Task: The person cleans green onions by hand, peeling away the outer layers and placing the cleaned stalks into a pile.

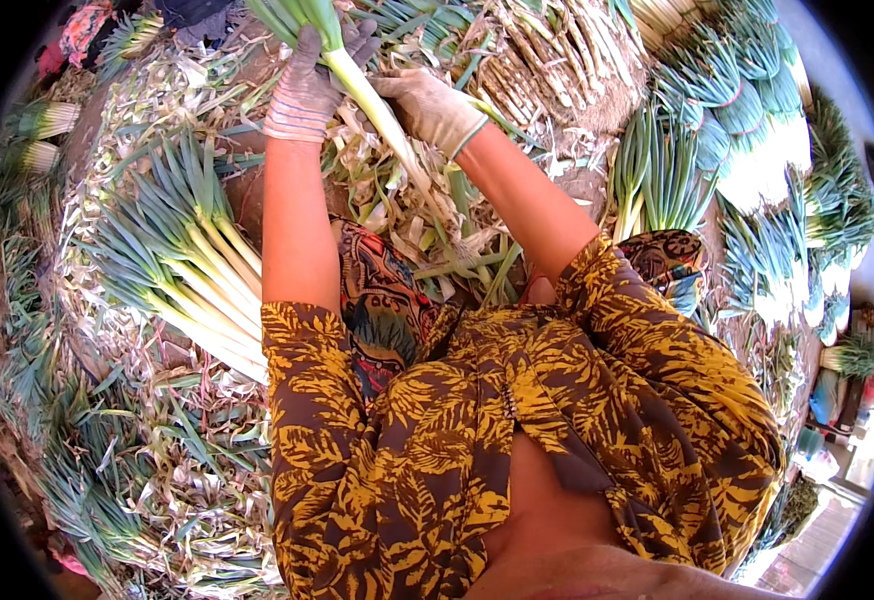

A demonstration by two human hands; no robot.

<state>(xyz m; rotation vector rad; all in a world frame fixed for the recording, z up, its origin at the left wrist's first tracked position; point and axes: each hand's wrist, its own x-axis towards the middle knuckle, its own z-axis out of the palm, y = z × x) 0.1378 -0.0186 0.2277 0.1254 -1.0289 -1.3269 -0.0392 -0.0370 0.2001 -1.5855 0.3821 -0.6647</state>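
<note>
My left hand [309, 90], in a pale work glove with thin stripes at the cuff, is at the top centre, its thumb and fingers around the upper part of a leek [373, 109]. The leek slants from green leaves at the top edge down to its roots between my forearms. My right hand [433, 105], in a pale glove with a green cuff edge, is close to the right of the stalk; its fingertips are partly hidden, and whether it grips anything cannot be told. Beside my left forearm lies a fan of trimmed leeks [201, 277] with white stems.
Untrimmed leeks [542, 60] with dry, dirty stems lie ahead. Peeled husks and leaf scraps [362, 169] cover the ground between my arms and at the left. A few leeks [658, 172] lie by my right knee; tied leek bundles [752, 112] are stacked at the right.
</note>
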